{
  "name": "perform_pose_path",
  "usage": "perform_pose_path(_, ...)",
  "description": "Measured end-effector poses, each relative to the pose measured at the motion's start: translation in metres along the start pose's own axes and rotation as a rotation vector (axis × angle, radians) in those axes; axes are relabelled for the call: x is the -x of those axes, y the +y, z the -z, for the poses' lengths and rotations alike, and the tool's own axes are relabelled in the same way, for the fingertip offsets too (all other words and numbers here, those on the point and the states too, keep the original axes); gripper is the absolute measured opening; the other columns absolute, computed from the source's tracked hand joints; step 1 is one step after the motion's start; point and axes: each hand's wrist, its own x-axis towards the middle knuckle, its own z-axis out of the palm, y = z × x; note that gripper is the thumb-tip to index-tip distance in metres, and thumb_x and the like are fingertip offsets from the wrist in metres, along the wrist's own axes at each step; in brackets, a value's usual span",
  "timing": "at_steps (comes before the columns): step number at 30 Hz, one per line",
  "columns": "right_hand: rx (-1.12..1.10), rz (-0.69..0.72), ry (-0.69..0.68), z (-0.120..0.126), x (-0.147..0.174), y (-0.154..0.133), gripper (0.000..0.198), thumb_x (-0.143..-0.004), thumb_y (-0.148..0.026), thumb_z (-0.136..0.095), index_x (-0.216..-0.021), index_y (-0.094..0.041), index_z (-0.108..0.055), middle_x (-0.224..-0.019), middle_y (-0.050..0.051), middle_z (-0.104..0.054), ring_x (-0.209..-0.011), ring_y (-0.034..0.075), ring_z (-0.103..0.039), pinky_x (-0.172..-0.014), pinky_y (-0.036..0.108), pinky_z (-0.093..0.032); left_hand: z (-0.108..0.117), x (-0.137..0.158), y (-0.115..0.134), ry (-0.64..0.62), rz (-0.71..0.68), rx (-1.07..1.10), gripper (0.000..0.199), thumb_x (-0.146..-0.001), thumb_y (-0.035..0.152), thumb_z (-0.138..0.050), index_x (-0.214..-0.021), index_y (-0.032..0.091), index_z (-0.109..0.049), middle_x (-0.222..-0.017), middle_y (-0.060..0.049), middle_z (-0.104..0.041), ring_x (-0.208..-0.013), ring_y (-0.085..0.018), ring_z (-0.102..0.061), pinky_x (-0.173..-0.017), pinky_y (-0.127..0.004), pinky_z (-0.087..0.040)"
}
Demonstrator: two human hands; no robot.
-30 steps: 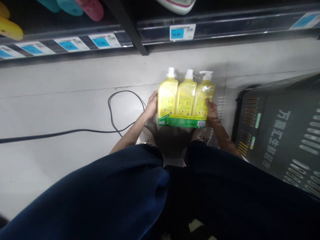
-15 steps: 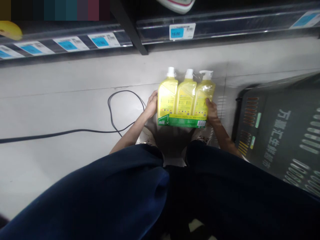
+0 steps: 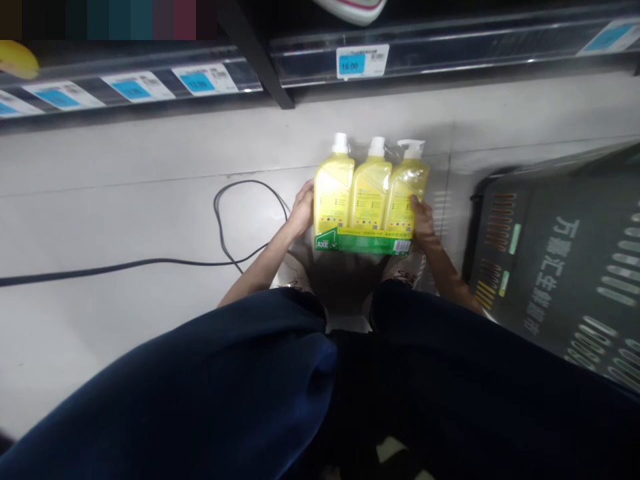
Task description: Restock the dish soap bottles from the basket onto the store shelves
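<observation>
A shrink-wrapped pack of three yellow detergent bottles (image 3: 371, 195) is held between my two hands, above the floor in front of my shoes. Two bottles have white screw caps, and the one at the right has a white pump top. A green band marked AXE runs along the pack's lower edge. My left hand (image 3: 303, 208) grips the pack's left side, its fingertips partly hidden behind it. On the right side, my right hand (image 3: 423, 220) holds on with the thumb over the front; its other fingers are out of sight.
A dark shelf edge (image 3: 310, 65) with price tags crosses the top, with a yellow item (image 3: 19, 59) at its left. To the right stands a large grey slotted crate (image 3: 560, 267). A black cable (image 3: 150, 262) loops over the pale floor (image 3: 100, 220) at left.
Both hands keep hold of the pack, which looks nearly still. The whole view has shifted very slightly.
</observation>
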Motion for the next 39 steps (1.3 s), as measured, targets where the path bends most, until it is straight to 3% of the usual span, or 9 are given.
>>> perform_pose_path(10, -0.015, -0.001, -0.012, 0.002, -0.001, 0.002, 0.049, -0.078, -0.066, -0.077, -0.097, -0.021, -0.07, -0.083, -0.001, -0.072, -0.068, 0.015, -0.059, -0.061, 0.028, -0.048, -0.01, 0.005, 0.018, 0.04, 0.056, 0.148, 0.029, -0.083, 0.044, -0.064, -0.101, 0.021, -0.069, -0.107, -0.006, -0.076, -0.105, -0.025, -0.07, -0.096, -0.037, -0.054)
perform_pose_path(16, -0.011, -0.012, -0.008, 0.0, -0.001, 0.0, 0.049, -0.077, -0.067, -0.077, -0.094, -0.022, -0.068, -0.078, -0.004, -0.07, -0.068, 0.014, -0.057, -0.063, 0.028, -0.046, -0.018, 0.012, 0.036, -0.091, 0.094, 0.272, 0.061, -0.085, 0.073, -0.058, -0.108, 0.018, -0.07, -0.113, -0.012, -0.077, -0.118, -0.033, -0.068, -0.102, -0.046, -0.052)
perform_pose_path(19, -0.02, -0.024, 0.002, -0.002, -0.001, -0.002, 0.056, -0.072, -0.07, -0.078, -0.096, -0.021, -0.067, -0.078, -0.005, -0.071, -0.071, 0.013, -0.056, -0.065, 0.028, -0.045, -0.017, 0.015, 0.039, -0.113, 0.078, 0.242, 0.066, -0.079, 0.075, -0.067, -0.112, 0.018, -0.069, -0.117, -0.013, -0.075, -0.12, -0.033, -0.068, -0.103, -0.047, -0.052)
perform_pose_path(31, 0.073, -0.047, -0.002, -0.006, 0.001, -0.008, 0.059, -0.073, -0.075, -0.073, -0.093, -0.021, -0.061, -0.067, -0.009, -0.062, -0.069, 0.011, -0.053, -0.067, 0.025, -0.044, -0.021, 0.024, 0.033, 0.011, 0.036, 0.039, 0.078, -0.062, 0.061, -0.089, -0.122, 0.019, -0.061, -0.126, -0.014, -0.071, -0.116, -0.034, -0.069, -0.099, -0.051, -0.057)
perform_pose_path(35, 0.168, 0.006, -0.009, -0.012, 0.011, -0.011, 0.058, -0.079, -0.078, -0.067, -0.087, -0.022, -0.058, -0.068, -0.007, -0.059, -0.068, 0.01, -0.049, -0.061, 0.025, -0.041, -0.023, 0.046, 0.038, 0.103, 0.026, 0.029, 0.08, -0.063, 0.062, -0.088, -0.125, 0.021, -0.058, -0.123, -0.013, -0.072, -0.111, -0.033, -0.072, -0.094, -0.053, -0.06)
perform_pose_path(39, 0.266, 0.076, 0.013, -0.015, 0.021, -0.008, 0.057, -0.088, -0.078, -0.057, -0.076, -0.022, -0.053, -0.064, -0.004, -0.051, -0.059, 0.011, -0.042, -0.052, 0.027, -0.032, -0.025, 0.078, 0.058, 0.168, 0.022, 0.002, 0.084, -0.062, 0.058, -0.091, -0.129, 0.023, -0.052, -0.117, -0.011, -0.073, -0.103, -0.031, -0.074, -0.087, -0.049, -0.063)
